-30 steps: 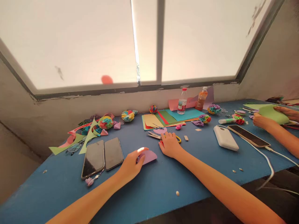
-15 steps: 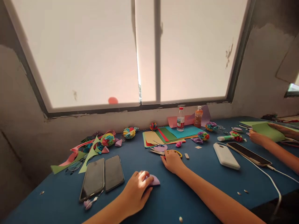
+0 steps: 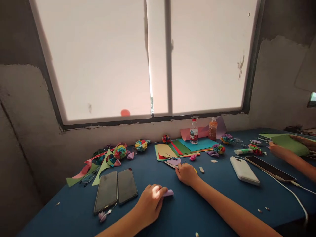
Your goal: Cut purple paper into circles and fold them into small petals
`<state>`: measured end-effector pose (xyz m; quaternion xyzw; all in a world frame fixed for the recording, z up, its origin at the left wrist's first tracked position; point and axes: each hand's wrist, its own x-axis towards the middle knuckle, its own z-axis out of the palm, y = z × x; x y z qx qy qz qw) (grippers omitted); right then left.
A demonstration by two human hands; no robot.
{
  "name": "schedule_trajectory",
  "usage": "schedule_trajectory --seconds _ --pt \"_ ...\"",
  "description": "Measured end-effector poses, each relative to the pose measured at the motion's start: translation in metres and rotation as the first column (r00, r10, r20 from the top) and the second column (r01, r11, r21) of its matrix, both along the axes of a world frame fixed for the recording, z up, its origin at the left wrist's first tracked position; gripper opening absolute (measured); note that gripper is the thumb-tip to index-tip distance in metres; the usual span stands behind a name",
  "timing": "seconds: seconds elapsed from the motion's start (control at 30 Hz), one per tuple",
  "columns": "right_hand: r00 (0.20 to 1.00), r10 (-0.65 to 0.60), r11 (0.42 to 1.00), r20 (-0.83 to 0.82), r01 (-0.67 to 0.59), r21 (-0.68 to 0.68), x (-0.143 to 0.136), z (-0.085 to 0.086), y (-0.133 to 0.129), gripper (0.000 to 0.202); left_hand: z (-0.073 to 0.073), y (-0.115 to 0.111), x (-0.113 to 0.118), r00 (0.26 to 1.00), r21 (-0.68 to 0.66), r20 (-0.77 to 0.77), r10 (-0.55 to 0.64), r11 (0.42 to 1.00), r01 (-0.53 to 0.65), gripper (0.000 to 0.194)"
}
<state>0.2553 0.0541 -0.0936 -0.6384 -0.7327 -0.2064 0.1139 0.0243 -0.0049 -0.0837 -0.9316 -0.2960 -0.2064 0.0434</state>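
My left hand (image 3: 150, 201) is closed on a small folded piece of purple paper (image 3: 168, 193), which sticks out to the right of its fingers above the blue table. My right hand (image 3: 186, 173) is wrapped over the handles of the scissors (image 3: 171, 164); a bit of yellow handle shows beside it and the blades point left. A round purple paper (image 3: 174, 161) lies just beyond the blades. Past it a stack of coloured paper (image 3: 162, 150) rests on the table.
Two phones (image 3: 106, 191) lie left of my left hand. Paper flowers (image 3: 119, 152) and scraps stand behind them. A water bottle (image 3: 194, 132), a white power bank (image 3: 244, 170) and another phone (image 3: 270, 168) are to the right. Another person's hands hold green paper (image 3: 290, 144).
The view has shifted, so the table objects appear lower and farther right. The purple paper in my left hand now shows as a narrower strip. My right hand covers more of the scissor handles.
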Motion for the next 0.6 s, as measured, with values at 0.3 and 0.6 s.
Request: schedule_trajectory --seconds 0.3,0.6 --pt "1.000 0.018 1.000 0.008 -0.018 0.000 0.0024 -0.0043 0.0021 0.036 -0.0041 -0.0005 0.0002 0.999 0.053 0.017 0.031 0.998 -0.032 0.035" --pt "0.999 0.020 0.998 0.028 -0.021 0.060 0.0060 -0.0048 0.0007 0.035 -0.0007 0.0055 -0.0045 0.985 0.200 0.173 0.016 0.979 -0.051 0.030"
